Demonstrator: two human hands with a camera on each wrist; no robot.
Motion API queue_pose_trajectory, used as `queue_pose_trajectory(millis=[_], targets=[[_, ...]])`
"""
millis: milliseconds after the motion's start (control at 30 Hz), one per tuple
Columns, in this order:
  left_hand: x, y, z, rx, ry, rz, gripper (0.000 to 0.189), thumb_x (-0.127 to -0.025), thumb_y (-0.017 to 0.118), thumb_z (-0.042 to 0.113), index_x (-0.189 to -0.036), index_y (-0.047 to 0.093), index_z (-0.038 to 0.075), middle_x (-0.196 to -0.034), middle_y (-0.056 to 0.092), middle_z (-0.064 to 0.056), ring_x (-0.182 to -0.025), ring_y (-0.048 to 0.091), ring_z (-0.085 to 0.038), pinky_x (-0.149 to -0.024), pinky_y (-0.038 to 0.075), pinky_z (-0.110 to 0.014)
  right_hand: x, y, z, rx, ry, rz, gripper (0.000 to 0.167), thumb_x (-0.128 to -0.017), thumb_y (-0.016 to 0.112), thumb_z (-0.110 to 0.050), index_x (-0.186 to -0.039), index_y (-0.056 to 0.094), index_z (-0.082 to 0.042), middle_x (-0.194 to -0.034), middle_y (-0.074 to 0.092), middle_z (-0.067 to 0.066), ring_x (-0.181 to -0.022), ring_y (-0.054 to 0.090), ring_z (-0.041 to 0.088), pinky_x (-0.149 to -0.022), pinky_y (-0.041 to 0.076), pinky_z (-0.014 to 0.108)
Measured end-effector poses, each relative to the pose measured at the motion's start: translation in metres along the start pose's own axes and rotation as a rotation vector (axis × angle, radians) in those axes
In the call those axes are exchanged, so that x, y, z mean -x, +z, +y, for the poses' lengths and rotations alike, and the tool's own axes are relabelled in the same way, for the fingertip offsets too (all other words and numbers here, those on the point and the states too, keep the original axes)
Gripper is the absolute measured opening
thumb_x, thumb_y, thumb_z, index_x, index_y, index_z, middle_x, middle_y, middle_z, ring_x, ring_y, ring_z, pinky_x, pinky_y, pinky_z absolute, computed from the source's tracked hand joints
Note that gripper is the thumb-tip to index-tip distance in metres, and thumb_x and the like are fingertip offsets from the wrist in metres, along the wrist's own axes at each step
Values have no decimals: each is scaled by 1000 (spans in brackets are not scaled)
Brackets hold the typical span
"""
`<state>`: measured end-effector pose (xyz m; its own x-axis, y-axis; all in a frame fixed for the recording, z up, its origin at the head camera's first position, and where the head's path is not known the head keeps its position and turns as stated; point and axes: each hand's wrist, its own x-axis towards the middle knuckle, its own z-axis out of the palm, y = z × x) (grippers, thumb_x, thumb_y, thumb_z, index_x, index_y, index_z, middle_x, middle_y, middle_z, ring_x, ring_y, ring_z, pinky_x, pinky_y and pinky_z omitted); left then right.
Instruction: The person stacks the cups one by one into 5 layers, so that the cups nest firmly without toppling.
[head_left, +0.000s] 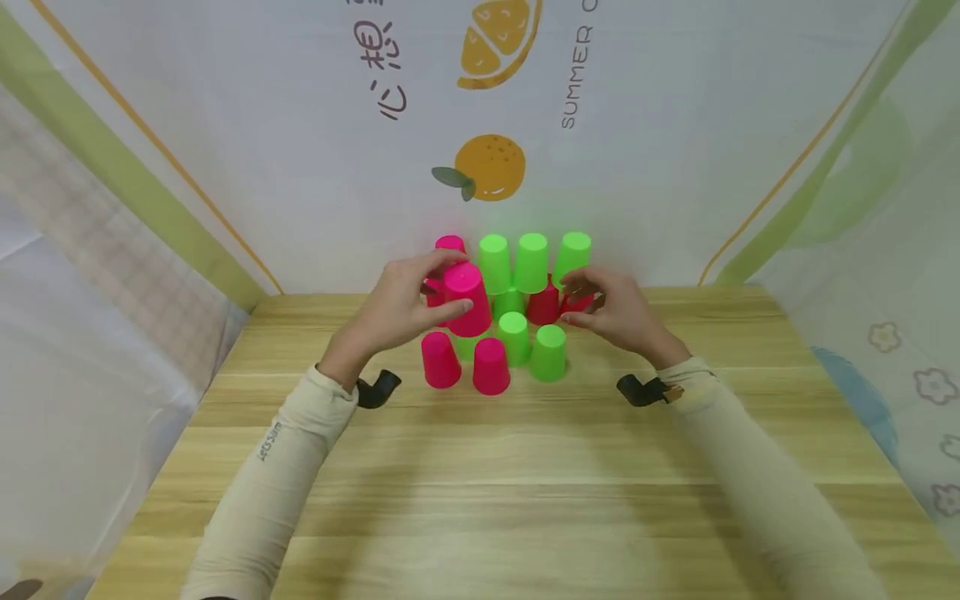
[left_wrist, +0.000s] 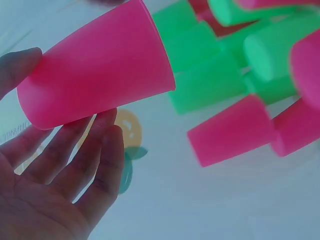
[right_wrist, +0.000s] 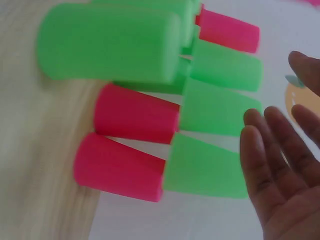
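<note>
The left hand (head_left: 397, 302) grips an upside-down pink cup (head_left: 467, 302), thumb on one side and fingers on the other, holding it above the near cups at the left of the group. The right hand (head_left: 621, 310) is open, its fingers relaxed and holding nothing, beside the rightmost upper green cup (head_left: 575, 250); whether a fingertip touches that cup cannot be told. The cups stand upside down near the far edge of the wood-grain worktop (head_left: 480, 492). At the back they are stacked in two levels: along the upper one, a far-left pink cup (head_left: 450, 242), then a left green cup (head_left: 493, 265), a middle green cup (head_left: 532, 263) and the rightmost one, over a lower row where a dark red cup (head_left: 543, 307) shows. In front, a near-left pink cup (head_left: 441, 361) and a near-centre pink cup (head_left: 491, 367) stand apart, with a near-right green cup (head_left: 549, 353) to their right and another green cup (head_left: 513, 339) just behind. Beyond the worktop hangs a white cloth (head_left: 637, 192) printed with an orange (head_left: 491, 167). Cream sleeves (head_left: 288, 454) cover both forearms.
</note>
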<state>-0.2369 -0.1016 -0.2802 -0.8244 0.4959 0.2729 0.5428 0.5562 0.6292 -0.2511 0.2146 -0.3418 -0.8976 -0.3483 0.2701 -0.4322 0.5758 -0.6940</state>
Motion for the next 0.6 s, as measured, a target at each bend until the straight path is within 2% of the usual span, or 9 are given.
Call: queue_pose_trajectory(millis=[133,300,467,600], targets=[[-21,-17,1,6,-41,23,59,-88,77,24,-141,53,10,-119,69,-8,-107,67,-23,-93,59,-42,8,17,3,88,10,-66,52,-82,82,-12,-127,59,0,-116,70,16,-104,69,35,-86,60,48],[-49,-32,0,-8,-72,59,61,-89,75,25,-142,49,8,-123,67,-11,-112,66,-27,-94,59,-43,14,39,13,94,67,-109,59,-81,83,-16,-131,57,-1,-126,67,17,-114,65,36,-88,60,49],[-74,-36,-8,-34,-95,86,58,-90,73,26,-139,49,6,-125,66,-13,-116,63,-29,-97,58,-43,19,50,24,37,97,-117,52,-85,79,-15,-130,58,0,-127,66,17,-112,64,36,-89,60,49],[-89,-35,-17,-7,-130,97,53,-92,71,26,-138,51,7,-126,65,-12,-117,62,-29,-97,56,-41,23,55,33,-2,139,-100,45,-87,77,-16,-128,61,-3,-122,68,15,-111,64,35,-94,58,49]])
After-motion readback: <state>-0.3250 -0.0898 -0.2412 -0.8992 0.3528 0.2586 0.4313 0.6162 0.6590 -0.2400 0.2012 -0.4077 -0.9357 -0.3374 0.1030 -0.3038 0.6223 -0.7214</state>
